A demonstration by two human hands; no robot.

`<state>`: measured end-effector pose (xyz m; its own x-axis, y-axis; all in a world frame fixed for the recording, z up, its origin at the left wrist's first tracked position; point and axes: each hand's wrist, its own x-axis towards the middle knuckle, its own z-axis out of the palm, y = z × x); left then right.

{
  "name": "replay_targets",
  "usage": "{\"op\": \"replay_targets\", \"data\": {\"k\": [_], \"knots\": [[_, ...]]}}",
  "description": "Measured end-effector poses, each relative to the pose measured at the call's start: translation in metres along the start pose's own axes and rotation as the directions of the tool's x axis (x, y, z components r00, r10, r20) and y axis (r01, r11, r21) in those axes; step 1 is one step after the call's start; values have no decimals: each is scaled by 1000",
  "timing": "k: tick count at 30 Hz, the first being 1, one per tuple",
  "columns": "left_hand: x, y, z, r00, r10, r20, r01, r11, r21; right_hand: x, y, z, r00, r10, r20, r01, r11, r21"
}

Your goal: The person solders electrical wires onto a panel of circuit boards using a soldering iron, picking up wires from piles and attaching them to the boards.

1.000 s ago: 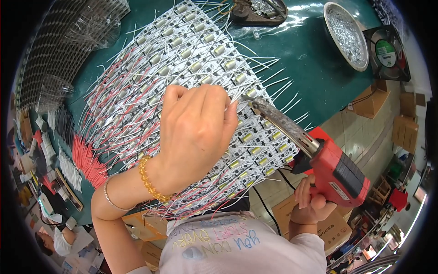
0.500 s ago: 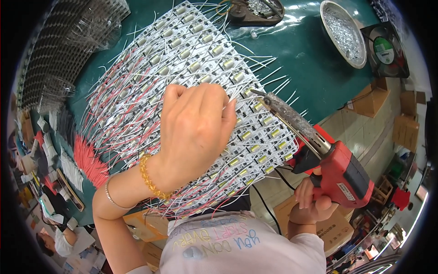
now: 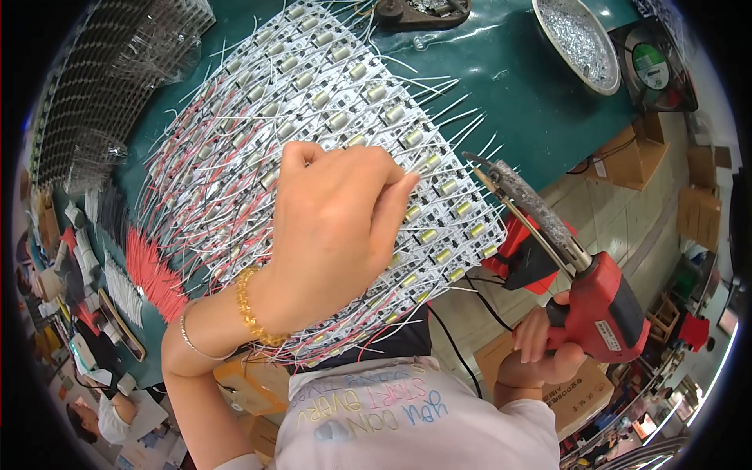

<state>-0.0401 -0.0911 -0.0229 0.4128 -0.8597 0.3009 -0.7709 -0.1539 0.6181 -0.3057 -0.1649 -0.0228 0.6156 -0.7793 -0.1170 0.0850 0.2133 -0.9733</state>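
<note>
1. The soldering gun (image 3: 601, 309) has a smooth plastic body; its metal barrel (image 3: 540, 207) looks rough and crusted.
2. White circuit boards (image 3: 348, 98) carry shiny, metallic-looking cylinders (image 3: 428, 235).
3. From here, the green tabletop (image 3: 525, 110) gleams, glossy and smooth.
4. The worker's shirt (image 3: 486, 415) is soft-looking matt cloth.
5. An open box (image 3: 644, 160) is dull cardboard.

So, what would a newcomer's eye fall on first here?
Probably the white circuit-board panel, bristling with red and white wires, which fills the middle of the view beneath the left-hand grip. Next comes the red soldering gun in the right-hand grip, at the right. Then, perhaps, the bright bundle of red wires at left, beside the panel.
</note>
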Motion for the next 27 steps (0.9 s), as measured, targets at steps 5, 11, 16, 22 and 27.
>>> {"op": "replay_targets", "data": {"k": [5, 11, 16, 22, 27], "knots": [[1, -4, 6, 999, 8, 47, -9, 1000, 21, -6, -4, 4, 998, 47, -40, -49, 997, -52], [-2, -6, 5, 999, 13, 49, -15, 999, 41, -12, 13, -8, 991, 126, -53, -126, 992, 4], [-1, -6, 6, 999, 35, 42, -36, 998, 45, -30, 31, -28, 963, 134, -233, -159, 983, -92], [0, -4, 8, 998, 48, 31, -49, 998, 28, -11, 11, -6, 998, -38, -41, 34, 995, -92], [-1, -5, 4, 999, 19, 27, -20, 998, 54, -30, 36, -39, 996, -26, -90, 11, 988, -155]]}}
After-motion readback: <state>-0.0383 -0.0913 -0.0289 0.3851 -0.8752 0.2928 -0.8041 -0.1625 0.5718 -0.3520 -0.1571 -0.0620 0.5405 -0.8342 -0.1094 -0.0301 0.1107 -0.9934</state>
